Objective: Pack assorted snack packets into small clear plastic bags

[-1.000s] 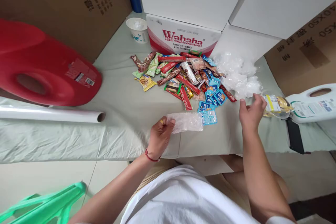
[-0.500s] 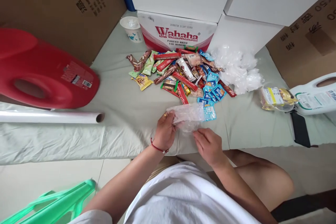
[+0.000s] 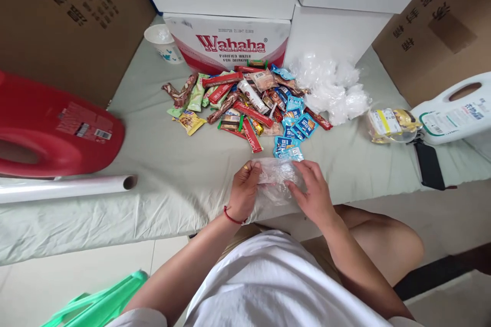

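A crinkled clear plastic bag (image 3: 274,176) is stretched out near the front of the cloth-covered table. My left hand (image 3: 244,186) pinches its left end between thumb and fingers. At the bag's right side is my right hand (image 3: 312,186), thumb and forefinger apart and touching the film. Just beyond the bag lie blue snack packets (image 3: 288,145), and behind them a heap of wrapped snacks (image 3: 251,107) in red, brown, green and yellow wrappers. Crumpled clear plastic bags (image 3: 330,87) are piled to the right of the heap.
A red jug (image 3: 65,127) and a white film roll (image 3: 76,188) lie on the left. A paper cup (image 3: 164,45) stands beside the Wahaha carton (image 3: 230,43) at the back. On the right are a yellow food package (image 3: 393,125), a white bottle (image 3: 452,112) and a black phone (image 3: 429,166).
My right hand has moved up along the bag's right side, and its thumb and forefinger have spread from a pinch. My left hand keeps its hold. The view has shifted right.
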